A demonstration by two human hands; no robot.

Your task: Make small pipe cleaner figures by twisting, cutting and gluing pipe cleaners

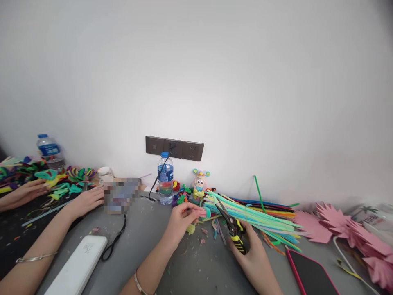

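Note:
Near the middle of the table, my left hand [181, 219] pinches a small pink and teal fuzzy piece [207, 212] between thumb and fingers. To its right, my right hand [250, 248] is wrapped round black and yellow pliers [235, 235]. The jaws of the pliers point up and left, a little apart, close to the right of the pink and teal piece. Behind the pliers lies a bundle of pale green and blue pipe cleaners [260, 219]. A small pink toy figure [199, 186] stands behind the held piece.
A water bottle [166, 180] stands by the wall. At left are another person's hands [87, 200], a white power bank [78, 266] with a black cable and colourful fuzzy pieces [76, 174]. A red-edged phone [311, 272] and pink folded paper [353, 231] lie at right.

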